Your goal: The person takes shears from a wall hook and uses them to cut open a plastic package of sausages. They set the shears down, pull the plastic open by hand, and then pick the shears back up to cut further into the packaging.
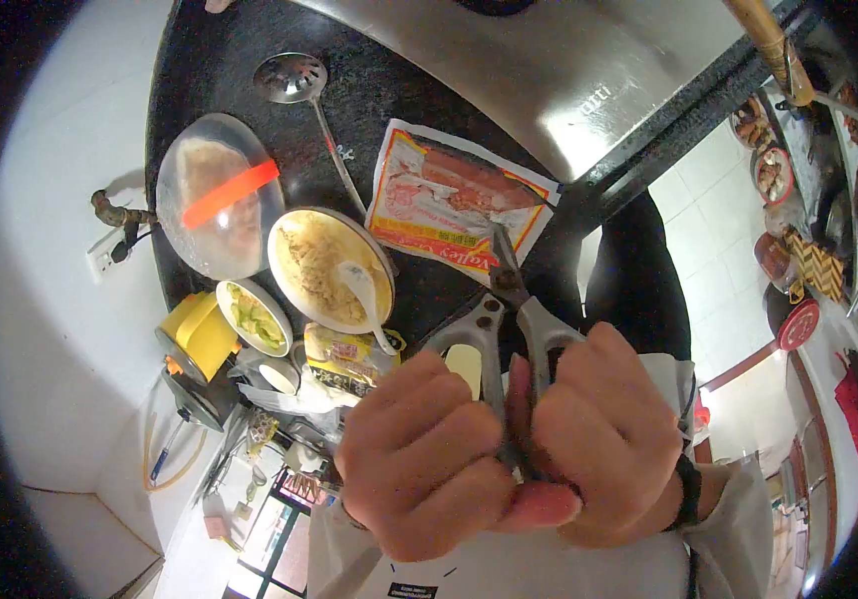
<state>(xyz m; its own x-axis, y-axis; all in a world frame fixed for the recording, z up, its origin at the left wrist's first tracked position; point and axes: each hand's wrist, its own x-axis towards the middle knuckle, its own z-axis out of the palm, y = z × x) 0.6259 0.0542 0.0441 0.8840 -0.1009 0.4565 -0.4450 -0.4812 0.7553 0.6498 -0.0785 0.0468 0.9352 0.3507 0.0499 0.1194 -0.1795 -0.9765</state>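
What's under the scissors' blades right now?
A red-and-yellow packet on the dark counter. The left hand and right hand cover much of the scissors; the blades hide part of the packet's edge.

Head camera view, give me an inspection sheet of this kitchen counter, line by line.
Surface: black speckled stone counter, with a steel surface beside it.
Job's things: grey-handled scissors, blade tips at the edge of a red and yellow printed food packet.
Clutter: steel slotted spoon; glass lid with orange handle; bowl of pale food holding a white spoon; small bowl of green slices; yellow container.
Hands: left hand and right hand both closed on the scissor handles.
Cables: dark cord at a wall socket.
Surroundings: white wall; tiled floor; plates of food far right.
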